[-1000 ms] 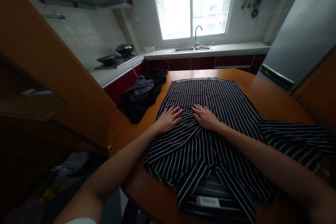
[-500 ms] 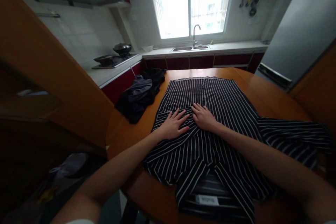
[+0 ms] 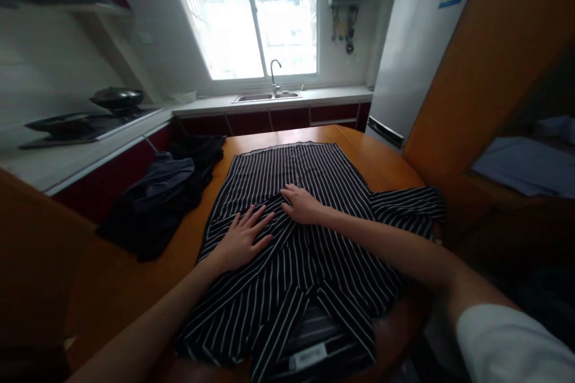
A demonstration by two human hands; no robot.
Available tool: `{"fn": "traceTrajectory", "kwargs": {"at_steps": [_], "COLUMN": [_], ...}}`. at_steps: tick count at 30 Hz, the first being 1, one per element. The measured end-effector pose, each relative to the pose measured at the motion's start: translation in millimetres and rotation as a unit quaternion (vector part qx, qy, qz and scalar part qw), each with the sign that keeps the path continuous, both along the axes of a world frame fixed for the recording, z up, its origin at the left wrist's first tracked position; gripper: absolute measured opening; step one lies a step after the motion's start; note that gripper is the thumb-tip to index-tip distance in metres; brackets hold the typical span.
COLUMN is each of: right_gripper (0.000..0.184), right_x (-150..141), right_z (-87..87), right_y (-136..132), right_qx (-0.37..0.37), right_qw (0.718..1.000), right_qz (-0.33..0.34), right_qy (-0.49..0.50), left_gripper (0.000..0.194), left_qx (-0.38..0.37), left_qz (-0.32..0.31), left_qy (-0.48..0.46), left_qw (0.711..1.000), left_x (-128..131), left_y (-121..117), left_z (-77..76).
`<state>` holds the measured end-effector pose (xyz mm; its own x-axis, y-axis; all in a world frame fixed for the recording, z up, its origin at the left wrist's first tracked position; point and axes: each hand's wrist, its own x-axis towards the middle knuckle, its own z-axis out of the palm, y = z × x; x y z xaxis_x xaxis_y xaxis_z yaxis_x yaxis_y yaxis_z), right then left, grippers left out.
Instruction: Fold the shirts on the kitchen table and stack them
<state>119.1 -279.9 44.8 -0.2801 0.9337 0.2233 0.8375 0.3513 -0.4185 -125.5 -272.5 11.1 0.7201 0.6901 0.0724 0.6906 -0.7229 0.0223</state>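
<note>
A black shirt with white stripes (image 3: 321,176) lies spread on the wooden table, its collar toward me and its hem at the far side. One sleeve (image 3: 233,257) is folded across the front from the left. My left hand (image 3: 245,239) rests palm down on that sleeve, fingers spread. Near the sleeve's end, by the button line, lies my right hand (image 3: 300,203), its fingers closer together and extended on the cloth. The other sleeve (image 3: 406,206) sticks out to the right. A white label (image 3: 308,356) shows inside the collar.
A heap of dark clothes (image 3: 157,194) lies on the left part of the wooden table (image 3: 354,146). Beyond are a counter with a sink (image 3: 265,97), a stove with pans (image 3: 117,97), and a fridge (image 3: 408,42) at the right.
The view has turned to the right, so the shirt and table appear farther left. My left hand has slid slightly back toward me along the sleeve. My right hand's fingers have drawn closer together.
</note>
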Motion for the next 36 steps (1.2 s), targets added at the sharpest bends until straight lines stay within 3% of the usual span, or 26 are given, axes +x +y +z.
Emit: {"fn": "traceTrajectory", "kwargs": {"at_steps": [4,8,13,18,23,28,30,36], "right_gripper": [0.045,0.044,0.042,0.044,0.052,0.025,0.015,0.023], "right_x": [51,136,255,329,351,353,352,337], "right_z": [34.6,49.1,32.5,8.7,-1.6,7.3,18.4,78.2], "right_y": [-24,-56,-90,-117,-124,-117,-113,-99], "right_qx": [0.062,0.072,0.032,-0.069,-0.117,-0.135,-0.147,-0.16], "right_qw": [0.997,0.988,0.946,0.917,0.91,0.905,0.911,0.948], "right_qz": [-0.032,-0.139,-0.3,-0.332,-0.321,-0.316,-0.297,-0.222], "right_qy": [0.022,-0.004,-0.116,-0.209,-0.235,-0.252,-0.247,-0.162], "left_gripper": [0.06,0.06,0.06,0.06,0.06,0.06,0.059,0.06], "left_qx": [0.009,0.012,0.02,0.03,0.041,0.035,0.03,0.015], "left_qz": [-0.005,-0.007,-0.012,-0.015,-0.021,-0.015,-0.014,-0.012], "left_qy": [0.007,0.004,-0.009,-0.014,-0.012,0.001,0.004,-0.001], "left_qw": [1.0,1.0,1.0,0.999,0.999,0.999,0.999,1.0], "left_x": [-2,-3,-6,-8,-9,-10,-10,-8], "left_y": [6,11,17,22,24,25,25,22], "left_z": [-3.1,-7.1,-13.7,-18.5,-20.6,-21.4,-21.1,-18.2]}}
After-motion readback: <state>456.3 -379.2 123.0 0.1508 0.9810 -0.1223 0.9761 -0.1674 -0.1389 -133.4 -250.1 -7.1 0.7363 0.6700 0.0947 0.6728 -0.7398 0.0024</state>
